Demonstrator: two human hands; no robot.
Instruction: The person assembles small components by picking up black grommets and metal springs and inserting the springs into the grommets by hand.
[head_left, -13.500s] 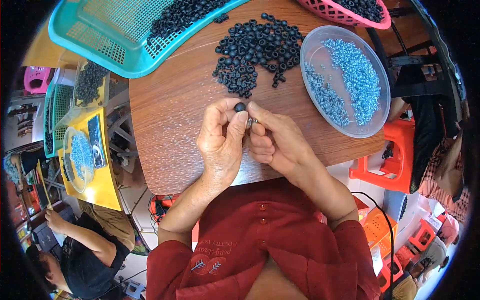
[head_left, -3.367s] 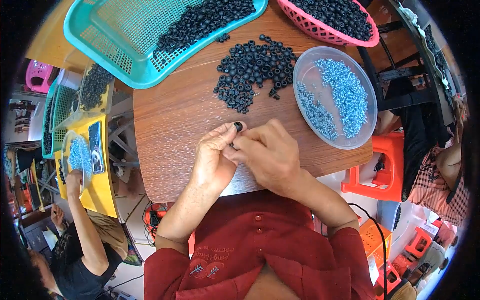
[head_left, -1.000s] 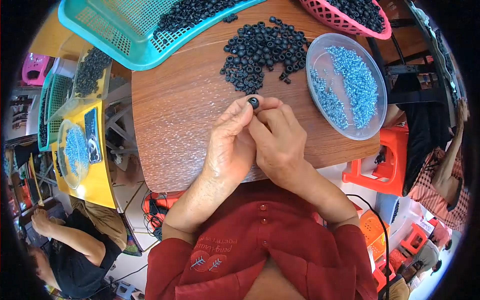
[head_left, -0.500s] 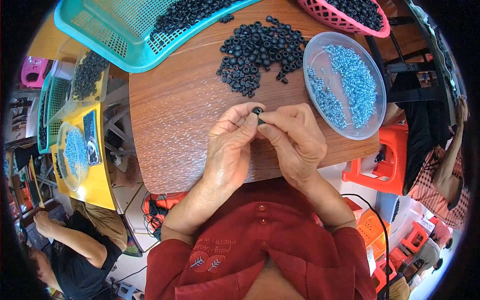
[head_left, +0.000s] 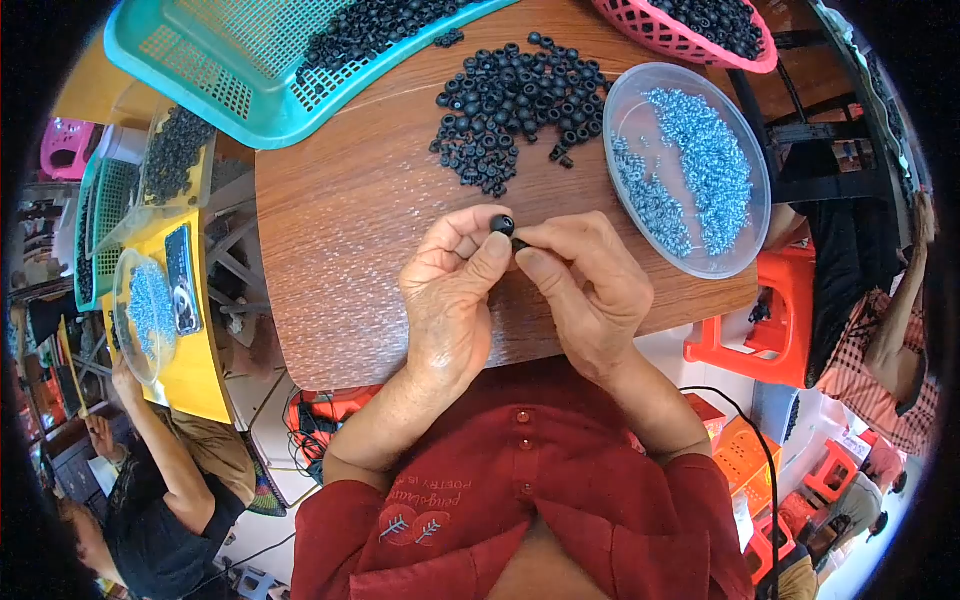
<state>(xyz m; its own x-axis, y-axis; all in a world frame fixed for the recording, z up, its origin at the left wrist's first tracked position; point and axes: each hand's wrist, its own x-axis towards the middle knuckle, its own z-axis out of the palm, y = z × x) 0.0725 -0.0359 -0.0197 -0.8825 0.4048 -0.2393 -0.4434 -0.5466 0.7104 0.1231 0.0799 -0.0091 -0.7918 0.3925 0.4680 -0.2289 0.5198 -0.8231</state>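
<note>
Between the thumb and fingers of my left hand (head_left: 448, 290) is a small round black cap-like part (head_left: 502, 225), its glossy rounded face showing. Close against it, my right hand (head_left: 592, 285) pinches a second small dark piece (head_left: 518, 244), mostly hidden by the fingertips. Both hands are just over the near part of the brown wooden table (head_left: 345, 240). Beyond them lies a loose pile of black ring-like parts (head_left: 530, 95), many with open holes. To the right, a round clear plastic tray (head_left: 672, 235) carries two heaps of tiny translucent blue pieces (head_left: 712, 165).
A teal mesh basket (head_left: 270, 125) with black parts stands at the back left, a pink basket (head_left: 640, 35) with more at the back right. Red plastic stools (head_left: 795, 325) stand right of the table. At left, another person (head_left: 165, 500) sits by a yellow table (head_left: 205, 370).
My left hand has shifted slightly left, and the black part in it has turned and shows more of its face. The person at left has reached toward the yellow table.
</note>
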